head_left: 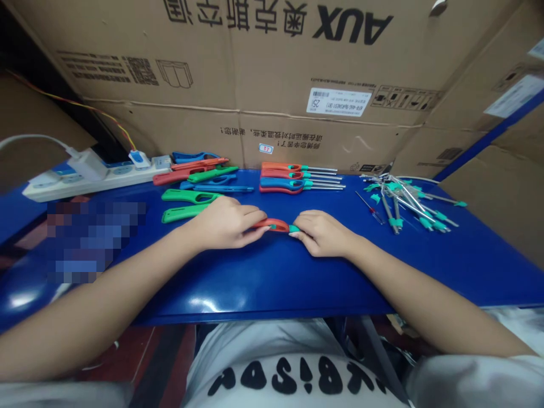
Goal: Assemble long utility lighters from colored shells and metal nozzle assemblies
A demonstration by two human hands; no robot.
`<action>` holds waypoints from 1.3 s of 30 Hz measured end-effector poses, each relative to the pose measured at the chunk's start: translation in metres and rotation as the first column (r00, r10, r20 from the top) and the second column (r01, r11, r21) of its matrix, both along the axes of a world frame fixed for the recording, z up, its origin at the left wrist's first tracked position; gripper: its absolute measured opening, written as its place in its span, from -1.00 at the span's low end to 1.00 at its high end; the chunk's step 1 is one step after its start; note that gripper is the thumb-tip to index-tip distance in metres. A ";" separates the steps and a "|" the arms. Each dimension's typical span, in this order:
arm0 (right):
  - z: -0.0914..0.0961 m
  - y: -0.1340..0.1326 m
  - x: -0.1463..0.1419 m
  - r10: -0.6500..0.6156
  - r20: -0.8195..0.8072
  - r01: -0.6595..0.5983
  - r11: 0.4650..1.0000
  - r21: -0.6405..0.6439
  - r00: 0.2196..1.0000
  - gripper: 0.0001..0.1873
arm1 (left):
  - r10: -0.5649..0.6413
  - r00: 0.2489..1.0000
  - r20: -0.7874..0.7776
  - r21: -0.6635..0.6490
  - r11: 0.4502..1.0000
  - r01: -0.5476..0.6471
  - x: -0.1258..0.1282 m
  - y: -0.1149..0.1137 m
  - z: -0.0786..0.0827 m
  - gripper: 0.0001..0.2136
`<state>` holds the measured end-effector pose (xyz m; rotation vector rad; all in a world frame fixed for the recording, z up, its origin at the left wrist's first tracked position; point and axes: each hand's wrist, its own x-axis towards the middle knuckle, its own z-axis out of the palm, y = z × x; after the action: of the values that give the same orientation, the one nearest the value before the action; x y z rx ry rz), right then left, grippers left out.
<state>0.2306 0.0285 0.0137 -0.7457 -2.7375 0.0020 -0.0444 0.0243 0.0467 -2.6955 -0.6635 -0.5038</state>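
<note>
Between my two hands is a red lighter handle of the long-nosed kind, held level above the blue table. My left hand is closed around its left end. At the other end my right hand pinches a green piece that meets the handle; the rest of what it holds is hidden in the fingers. Just behind my left hand lie green handles. Farther back, several assembled lighters lie side by side, their metal tubes pointing right.
At the right is a loose heap of metal tubes with green ends, beside a small red screwdriver. More coloured handles lie back left, near a white power strip. A cardboard wall stands behind the blue table.
</note>
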 end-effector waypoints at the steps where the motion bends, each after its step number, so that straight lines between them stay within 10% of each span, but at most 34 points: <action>1: -0.002 0.000 -0.001 -0.011 -0.011 0.011 1.000 0.020 1.000 -0.64 | 0.013 1.000 0.016 -0.044 0.999 -0.013 0.000 0.000 0.001 -0.70; 10: -0.005 -0.003 -0.003 -0.096 0.010 0.094 0.984 0.153 0.995 -0.70 | 0.069 0.992 0.109 -0.324 0.946 -0.030 0.000 0.005 -0.001 -0.70; 23: 0.008 0.017 0.011 -0.173 -0.190 0.133 0.969 -0.207 0.966 -0.82 | 0.222 0.975 -0.028 -0.246 0.943 -0.222 -0.002 0.012 0.004 -0.57; 39: 0.005 0.014 0.016 -0.198 -0.063 0.205 0.972 0.119 0.978 -0.71 | 0.148 0.988 0.034 -0.491 0.864 -0.112 -0.002 0.013 -0.002 -0.56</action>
<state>0.2466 0.0426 0.0190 -0.9696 -2.5741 -0.1901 -0.0460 0.0374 0.0447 -3.0751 -1.1184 -0.4438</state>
